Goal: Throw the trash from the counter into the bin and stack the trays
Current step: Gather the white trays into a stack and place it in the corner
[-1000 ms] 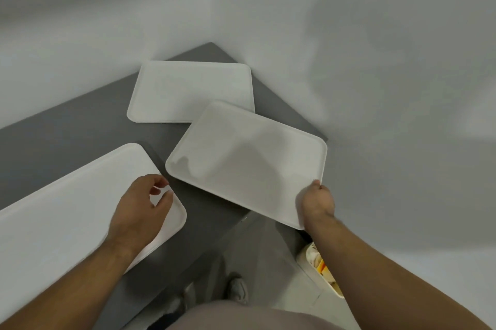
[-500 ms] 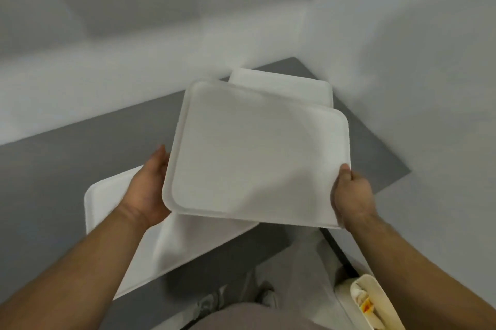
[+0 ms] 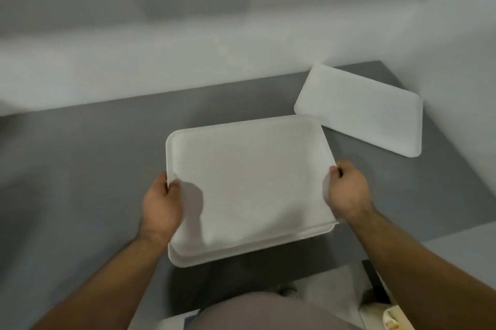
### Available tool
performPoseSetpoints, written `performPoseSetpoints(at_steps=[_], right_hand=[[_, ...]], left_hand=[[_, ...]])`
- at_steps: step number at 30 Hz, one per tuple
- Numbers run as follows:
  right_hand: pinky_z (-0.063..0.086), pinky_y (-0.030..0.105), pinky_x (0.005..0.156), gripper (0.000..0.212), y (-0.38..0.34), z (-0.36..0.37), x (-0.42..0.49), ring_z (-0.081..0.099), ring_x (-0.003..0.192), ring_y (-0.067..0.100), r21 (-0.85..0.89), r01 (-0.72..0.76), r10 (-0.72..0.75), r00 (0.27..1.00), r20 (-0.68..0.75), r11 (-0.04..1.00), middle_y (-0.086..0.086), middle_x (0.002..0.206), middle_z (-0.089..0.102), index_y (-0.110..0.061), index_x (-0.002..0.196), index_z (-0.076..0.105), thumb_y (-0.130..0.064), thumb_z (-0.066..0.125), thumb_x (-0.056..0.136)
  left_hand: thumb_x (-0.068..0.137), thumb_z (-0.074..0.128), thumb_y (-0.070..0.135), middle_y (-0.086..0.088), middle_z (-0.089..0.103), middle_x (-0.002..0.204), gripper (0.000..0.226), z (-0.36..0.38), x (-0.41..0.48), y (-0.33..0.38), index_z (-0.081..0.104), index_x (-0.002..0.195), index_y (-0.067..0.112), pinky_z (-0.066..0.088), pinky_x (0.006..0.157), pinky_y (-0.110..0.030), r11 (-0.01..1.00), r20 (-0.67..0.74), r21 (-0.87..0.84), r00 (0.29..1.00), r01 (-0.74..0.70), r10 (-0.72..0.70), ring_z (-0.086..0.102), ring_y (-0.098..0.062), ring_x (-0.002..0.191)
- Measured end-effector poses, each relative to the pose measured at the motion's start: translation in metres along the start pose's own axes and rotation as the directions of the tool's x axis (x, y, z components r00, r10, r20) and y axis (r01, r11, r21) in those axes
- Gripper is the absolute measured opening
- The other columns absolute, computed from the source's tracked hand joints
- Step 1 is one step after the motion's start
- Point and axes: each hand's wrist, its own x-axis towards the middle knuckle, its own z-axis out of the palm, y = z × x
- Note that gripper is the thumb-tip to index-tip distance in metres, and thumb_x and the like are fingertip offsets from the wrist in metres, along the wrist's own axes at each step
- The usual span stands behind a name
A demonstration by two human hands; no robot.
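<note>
left hand [image 3: 161, 205] and right hand [image 3: 347, 190] gripping top white tray [image 3: 249, 182] over second tray [image 3: 188, 258], third tray [image 3: 359, 109] apart on grey counter [image 3: 80, 168], no readable markings

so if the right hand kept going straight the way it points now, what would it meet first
Probably the lone tray lying near the corner. The right hand grips the top tray at its right edge, knuckles aimed forward; only bare counter lies between, though depth is hard to judge.

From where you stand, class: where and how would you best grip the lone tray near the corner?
Grip the lone tray by its two short rims, one hand per side. It lies flat on the counter; its near long edge is clear, and its raised rim probably gives the fingers purchase.
</note>
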Motion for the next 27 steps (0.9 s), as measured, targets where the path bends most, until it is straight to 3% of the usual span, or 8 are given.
performPoseSetpoints(at_steps=[2, 5, 10, 14, 17, 20, 24, 27], right_hand=[[0.045, 0.035, 0.067, 0.024, -0.005, 0.010, -0.004, 0.058, 0.073, 0.031, -0.099, 0.032, -0.031, 0.999, 0.005, 0.995, 0.011, 0.082, 0.064, -0.009, 0.094, 0.060, -0.023, 0.044, 0.105], [0.051, 0.038, 0.076, 0.028, -0.004, 0.020, -0.010, 0.061, 0.085, 0.033, -0.213, 0.076, -0.087, 0.995, -0.042, 0.974, 0.014, 0.096, 0.066, -0.006, 0.098, 0.068, -0.021, 0.045, 0.102], [0.050, 0.037, 0.087, 0.032, 0.005, 0.029, -0.013, 0.062, 0.098, 0.035, -0.266, -0.011, -0.012, 0.996, -0.085, 0.964, 0.014, 0.114, 0.064, -0.011, 0.106, 0.073, -0.022, 0.044, 0.100], [0.050, 0.037, 0.088, 0.031, 0.006, 0.031, -0.011, 0.062, 0.102, 0.035, -0.275, -0.010, -0.008, 0.998, -0.067, 0.962, 0.012, 0.117, 0.065, -0.015, 0.113, 0.072, -0.027, 0.046, 0.101], [0.051, 0.038, 0.081, 0.030, 0.003, 0.037, -0.012, 0.065, 0.095, 0.037, -0.289, -0.004, 0.003, 1.000, -0.004, 0.957, 0.014, 0.109, 0.070, -0.013, 0.109, 0.068, -0.023, 0.041, 0.103], [0.052, 0.042, 0.090, 0.034, 0.004, 0.036, -0.014, 0.065, 0.104, 0.040, -0.261, -0.021, 0.031, 0.999, 0.036, 0.965, 0.016, 0.118, 0.070, -0.013, 0.124, 0.064, -0.020, 0.039, 0.104], [0.051, 0.042, 0.096, 0.037, 0.003, 0.030, -0.009, 0.062, 0.112, 0.039, -0.274, -0.041, 0.069, 0.993, 0.093, 0.961, 0.014, 0.126, 0.066, -0.022, 0.135, 0.060, -0.025, 0.040, 0.103], [0.053, 0.041, 0.088, 0.031, 0.002, 0.027, -0.009, 0.064, 0.101, 0.038, -0.298, -0.032, 0.069, 0.991, 0.114, 0.954, 0.014, 0.115, 0.069, -0.022, 0.125, 0.062, -0.028, 0.041, 0.103]], left_hand=[[0.102, 0.043, 0.023, -0.004, 0.064, 0.084, 0.018, -0.006, 0.003, -0.016, 0.058, 0.096, 0.016, 0.047, 0.065, -0.037, 0.976, -0.043, 0.216, 0.999, -0.006, 0.015, 0.062, -0.033, 0.080], [0.102, 0.039, 0.032, -0.007, 0.062, 0.079, 0.023, -0.015, 0.011, -0.030, 0.055, 0.092, 0.018, 0.051, 0.064, -0.040, 0.880, 0.025, 0.473, 0.999, -0.047, 0.040, 0.060, -0.033, 0.071], [0.100, 0.039, 0.043, 0.005, 0.057, 0.075, 0.023, -0.017, 0.020, -0.033, 0.049, 0.086, 0.026, 0.042, 0.055, -0.032, 0.745, 0.120, 0.648, 0.988, -0.156, 0.101, 0.055, -0.021, 0.064], [0.097, 0.044, 0.029, -0.001, 0.054, 0.073, 0.019, -0.009, 0.026, -0.032, 0.047, 0.083, 0.017, 0.045, 0.054, -0.034, 0.680, 0.183, 0.707, 0.979, -0.195, 0.090, 0.055, -0.024, 0.062], [0.093, 0.050, 0.021, -0.005, 0.053, 0.072, 0.014, -0.009, 0.031, -0.034, 0.045, 0.081, 0.015, 0.044, 0.056, -0.036, 0.735, 0.182, 0.657, 0.981, -0.166, 0.059, 0.055, -0.029, 0.064], [0.091, 0.052, 0.017, -0.002, 0.052, 0.071, 0.015, -0.009, 0.031, -0.037, 0.042, 0.080, 0.018, 0.041, 0.053, -0.034, 0.767, 0.204, 0.617, 0.977, -0.178, 0.063, 0.053, -0.023, 0.060], [0.090, 0.050, 0.017, -0.002, 0.053, 0.070, 0.019, -0.008, 0.033, -0.037, 0.038, 0.076, 0.022, 0.038, 0.049, -0.030, 0.767, 0.227, 0.609, 0.971, -0.202, 0.075, 0.052, -0.018, 0.057], [0.088, 0.048, 0.025, -0.001, 0.056, 0.070, 0.013, -0.008, 0.041, -0.026, 0.044, 0.076, 0.021, 0.048, 0.054, -0.033, 0.694, 0.266, 0.686, 0.963, -0.218, 0.040, 0.055, -0.021, 0.060]])
